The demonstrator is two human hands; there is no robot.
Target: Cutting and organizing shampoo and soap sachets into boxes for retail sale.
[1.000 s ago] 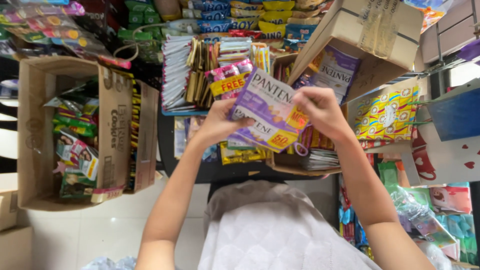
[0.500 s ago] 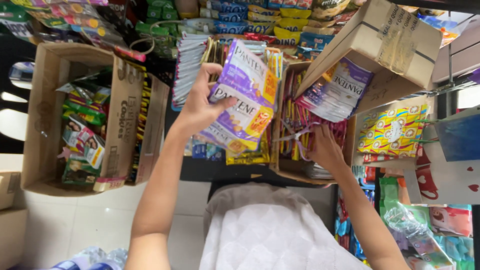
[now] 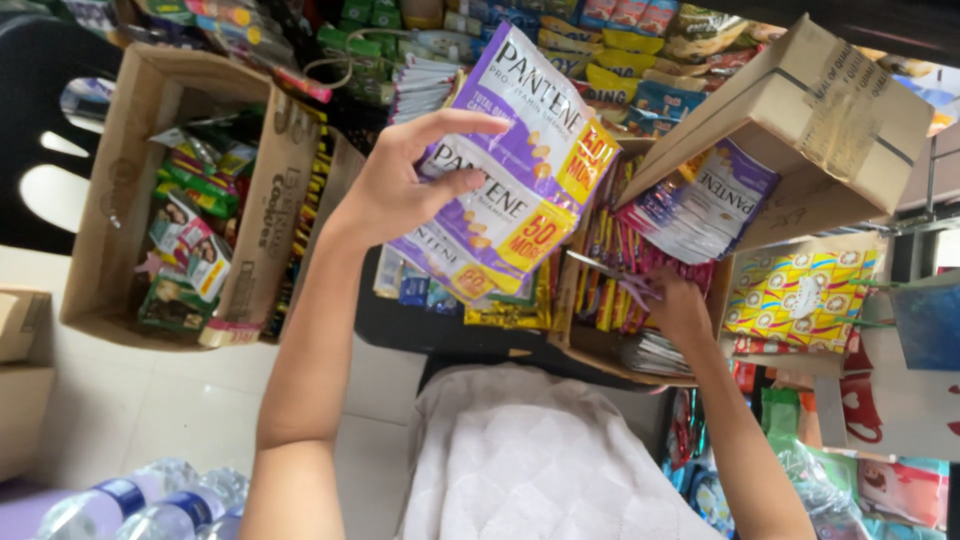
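Note:
My left hand (image 3: 400, 185) holds up a strip of purple and white sachets (image 3: 510, 170) with orange corner patches, fingers pinching its left edge. The strip hangs in front of the shelves of goods. My right hand (image 3: 680, 308) is lower and to the right, inside an open cardboard box (image 3: 590, 345) of red and yellow sachets. Its fingers close around the purple handles of a pair of scissors (image 3: 612, 275), whose blades point left. Another bundle of purple sachets (image 3: 700, 205) lies just above that hand.
A large cardboard box (image 3: 120, 220) of green and red packets stands at the left. A taped carton (image 3: 820, 100) tilts at the upper right, above yellow patterned packs (image 3: 800, 295). Water bottles (image 3: 140, 500) lie at the bottom left. White cloth (image 3: 530, 460) covers my lap.
My right hand let go of the sachet strip and dropped into the box at the right, onto the scissors. My left hand alone raised the strip higher.

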